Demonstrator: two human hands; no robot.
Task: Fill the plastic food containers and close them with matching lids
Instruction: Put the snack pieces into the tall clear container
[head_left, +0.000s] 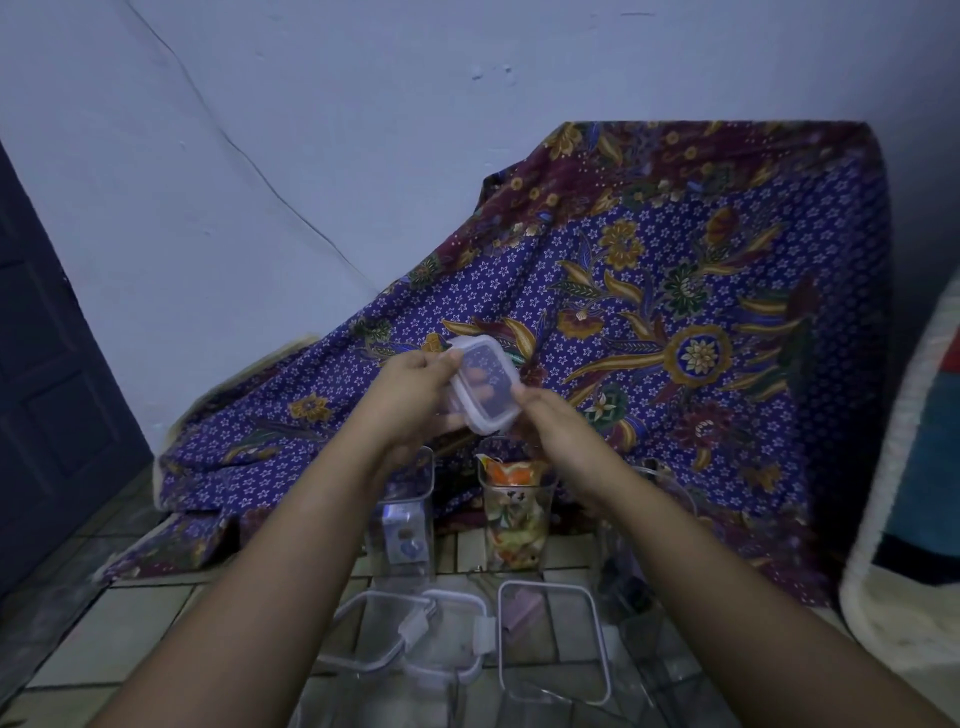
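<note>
Both hands hold a small clear rectangular lid (483, 384) with a white rim up in the air over the floor. My left hand (415, 389) grips its left edge, fingers showing through the plastic behind it. My right hand (545, 415) pinches its lower right corner. Below stand two tall clear containers: the left container (402, 525) holds small wrapped items, the right container (514, 514) is filled with a colourful snack packet. Nearer me, clear lids with white clips (415, 634) and a larger open container (550, 639) lie on the tiled floor.
A purple batik cloth (675, 291) drapes over something against the pale wall. A dark door (47, 389) stands at the left. A cream-edged mat or mattress (904, 493) lies at the right. More clear plastic pieces (649, 649) sit at the lower right.
</note>
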